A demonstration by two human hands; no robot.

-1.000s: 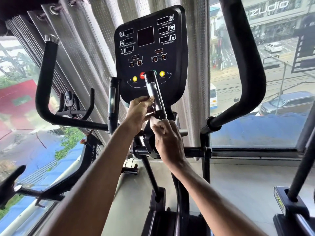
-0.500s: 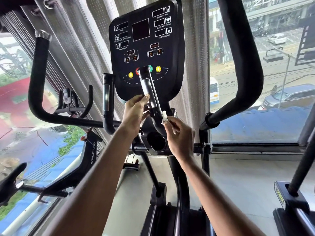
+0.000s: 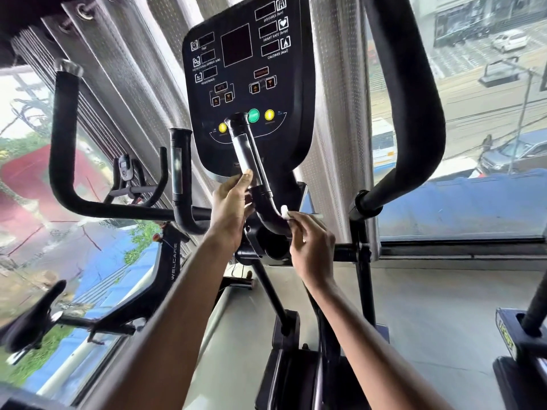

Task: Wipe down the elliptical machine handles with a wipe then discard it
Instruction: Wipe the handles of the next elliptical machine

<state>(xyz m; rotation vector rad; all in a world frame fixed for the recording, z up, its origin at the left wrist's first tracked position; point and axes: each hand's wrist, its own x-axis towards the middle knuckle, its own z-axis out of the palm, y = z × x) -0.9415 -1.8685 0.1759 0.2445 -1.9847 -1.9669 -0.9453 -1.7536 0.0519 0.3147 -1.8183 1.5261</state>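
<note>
Two hands in use: my left hand [image 3: 229, 207] grips the inner handle [image 3: 246, 153]; my right hand [image 3: 310, 244] pinches a small wipe [image 3: 284, 213] against its lower bend. Risk: the thin pinch may drop the wipe mid-stroke.

A pale, smooth floor [image 3: 429, 306] is stretching from the lower edge up to the foot of a wide window [image 3: 473, 113]. The black elliptical machine [image 3: 285, 329] is standing on it in the centre, its slanted strut and upright post running down to a dark base. To the left, a black exercise bike [image 3: 165, 279] is sitting beside the glass, though where it is meeting the floor is hidden. At the far right, the dark base of a second machine [image 3: 521, 350] is resting on the floor.
</note>
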